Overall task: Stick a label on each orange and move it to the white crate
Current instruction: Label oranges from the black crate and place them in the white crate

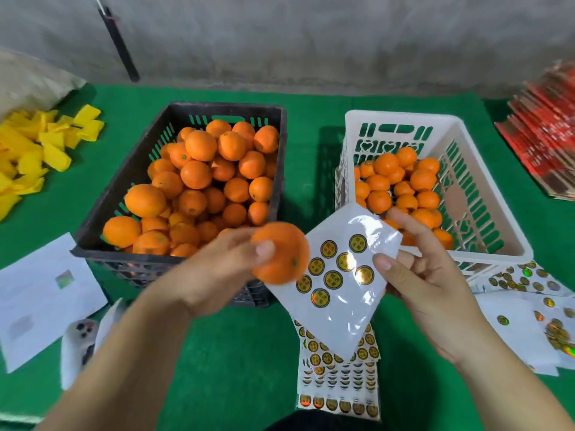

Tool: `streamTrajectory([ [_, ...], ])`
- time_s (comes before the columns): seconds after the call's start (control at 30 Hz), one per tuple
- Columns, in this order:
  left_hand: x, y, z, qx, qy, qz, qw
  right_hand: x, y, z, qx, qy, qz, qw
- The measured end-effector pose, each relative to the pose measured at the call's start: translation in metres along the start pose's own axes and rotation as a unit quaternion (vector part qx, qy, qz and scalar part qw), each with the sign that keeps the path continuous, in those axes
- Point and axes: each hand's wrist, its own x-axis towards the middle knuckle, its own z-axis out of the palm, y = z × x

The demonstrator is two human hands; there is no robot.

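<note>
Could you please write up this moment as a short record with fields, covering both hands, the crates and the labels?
left hand: grips one orange above the near edge of the black crate
right hand: holds the sticker sheet
sticker sheet: eight round gold labels left on it
black crate: heaped with oranges
white crate: partly filled with oranges
spare sheets: stacked on the green cloth below the held sheet
label on held orange: none visible

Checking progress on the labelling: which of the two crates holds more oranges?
The black crate, left of the white crate: its oranges are heaped near the rim, while the white one's lie low.
</note>
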Motion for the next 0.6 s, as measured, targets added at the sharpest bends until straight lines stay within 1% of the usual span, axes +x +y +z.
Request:
streamTrajectory([
  [0.03,-0.006,-0.004,0.016,-0.023,-0.024,0.001,0.999,-0.001,-0.002,0.001,-0.005,-0.006,-0.008,1.0],
  [0.07,-0.01,-0.01,0.028,-0.031,-0.023,0.006,0.999,-0.002,-0.003,0.003,-0.014,-0.006,-0.016,1.0],
  [0.13,-0.013,-0.017,0.045,-0.025,0.025,0.017,0.999,-0.004,-0.006,0.009,-0.049,0.02,-0.042,0.998],
  [0.17,-0.015,-0.02,0.05,-0.024,0.048,0.026,0.998,-0.007,-0.007,0.011,-0.109,0.045,-0.074,0.99],
  [0.2,-0.018,-0.022,0.053,-0.023,0.057,0.04,0.997,-0.01,-0.007,0.012,-0.212,0.075,-0.125,0.966],
  [0.23,-0.021,-0.023,0.056,-0.013,0.055,0.053,0.997,-0.014,-0.006,0.013,-0.346,0.103,-0.188,0.913],
  [0.27,-0.024,-0.023,0.059,0.01,0.05,0.065,0.997,-0.018,-0.007,0.014,-0.463,0.118,-0.255,0.841],
  [0.3,-0.026,-0.023,0.062,0.035,0.045,0.078,0.995,-0.022,-0.009,0.015,-0.536,0.113,-0.304,0.779],
  [0.33,-0.028,-0.024,0.065,0.055,0.041,0.092,0.993,-0.025,-0.011,0.016,-0.574,0.091,-0.329,0.745],
  [0.37,-0.03,-0.024,0.067,0.067,0.033,0.102,0.992,-0.028,-0.013,0.018,-0.588,0.068,-0.337,0.733],
  [0.4,-0.033,-0.025,0.069,0.079,0.019,0.111,0.99,-0.029,-0.015,0.019,-0.588,0.049,-0.339,0.733],
  [0.53,-0.042,-0.024,0.079,0.146,-0.01,0.135,0.98,-0.026,-0.025,0.01,-0.566,-0.028,-0.342,0.749],
  [0.6,-0.045,-0.024,0.084,0.154,-0.012,0.138,0.978,-0.025,-0.027,0.005,-0.542,-0.057,-0.345,0.764],
])
